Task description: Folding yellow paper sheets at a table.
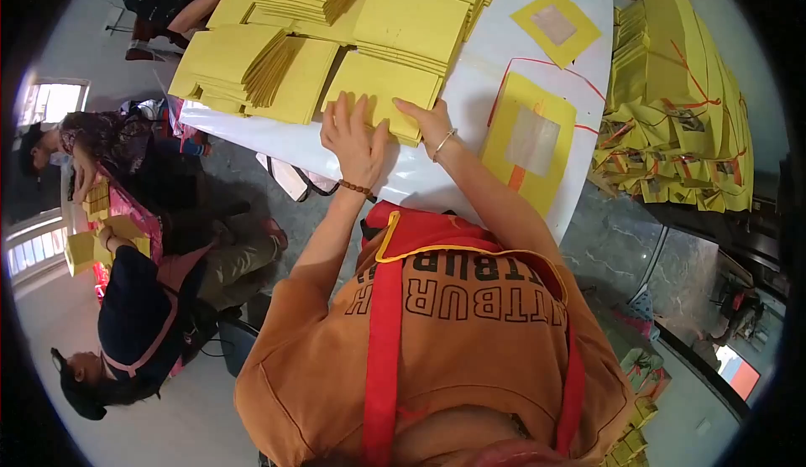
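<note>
A stack of flat yellow paper pieces (382,81), like folded bags or envelopes, lies at the table's near edge. My left hand (354,138) rests on its near left part, fingers spread and stretched out over the top sheet. At the near right corner, my right hand (430,125) grips the same stack. Its thumb lies on top, while the other fingers are mostly hidden at the side. Just right of that hand is a larger yellow sheet (499,123) with a pale window and an orange strip.
More yellow stacks (411,15) cover the white table's (457,131) far left. A windowed yellow piece (525,22) and red cord lie at right. Bundled yellow bags (680,106) stand beyond the right edge. Two people (138,299) work at left; another person's arm (201,7) shows behind the stacks.
</note>
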The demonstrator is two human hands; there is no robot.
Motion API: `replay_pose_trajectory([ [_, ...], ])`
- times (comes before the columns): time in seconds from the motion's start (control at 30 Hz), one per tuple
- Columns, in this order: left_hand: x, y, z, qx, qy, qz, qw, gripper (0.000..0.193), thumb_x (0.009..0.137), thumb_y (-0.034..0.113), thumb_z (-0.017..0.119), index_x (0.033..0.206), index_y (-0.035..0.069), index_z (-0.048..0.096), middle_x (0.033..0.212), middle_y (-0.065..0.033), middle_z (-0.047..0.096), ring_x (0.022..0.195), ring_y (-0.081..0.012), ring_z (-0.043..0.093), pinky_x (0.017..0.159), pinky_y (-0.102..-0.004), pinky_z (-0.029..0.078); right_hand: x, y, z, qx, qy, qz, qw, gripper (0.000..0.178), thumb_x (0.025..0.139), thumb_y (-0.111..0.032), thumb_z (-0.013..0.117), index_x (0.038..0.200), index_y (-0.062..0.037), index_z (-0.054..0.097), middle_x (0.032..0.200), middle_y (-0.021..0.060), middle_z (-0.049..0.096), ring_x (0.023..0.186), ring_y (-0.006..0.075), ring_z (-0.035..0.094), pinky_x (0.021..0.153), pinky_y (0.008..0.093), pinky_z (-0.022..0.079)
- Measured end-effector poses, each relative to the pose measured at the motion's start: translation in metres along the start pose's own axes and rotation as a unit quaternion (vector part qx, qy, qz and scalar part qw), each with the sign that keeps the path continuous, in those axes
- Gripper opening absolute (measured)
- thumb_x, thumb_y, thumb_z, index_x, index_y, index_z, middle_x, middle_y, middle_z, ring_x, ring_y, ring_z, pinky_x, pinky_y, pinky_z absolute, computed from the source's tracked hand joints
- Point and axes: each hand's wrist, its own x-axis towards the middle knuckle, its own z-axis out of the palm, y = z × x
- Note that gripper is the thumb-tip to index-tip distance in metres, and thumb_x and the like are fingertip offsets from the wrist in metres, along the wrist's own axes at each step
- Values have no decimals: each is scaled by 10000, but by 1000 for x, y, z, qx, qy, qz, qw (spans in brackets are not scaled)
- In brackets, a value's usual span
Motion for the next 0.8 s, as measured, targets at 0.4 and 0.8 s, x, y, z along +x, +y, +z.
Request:
replay_pose_trajectory([
  [0.4, -3, -12, 20, 109, -147, 33, 983, 438, 866, 366, 477, 1270, 196, 476, 1364, -106, 363, 1292, -341, 225, 991, -535, 180, -17, 3, -4, -254, 112, -17, 961, 567, 784, -212, 666, 1240, 31, 431, 1284, 178, 434, 1161, 246, 458, 939, 384, 402],
  [0.8, -1, -17, 19, 146, -155, 57, 975, 422, 893, 391, 458, 1284, 232, 467, 1371, -90, 362, 1288, -335, 233, 987, -544, 184, -64, -23, -15, -605, -122, -234, 751, 431, 860, -362, 525, 1201, -99, 527, 1292, 77, 458, 1264, 270, 338, 1005, 548, 249],
])
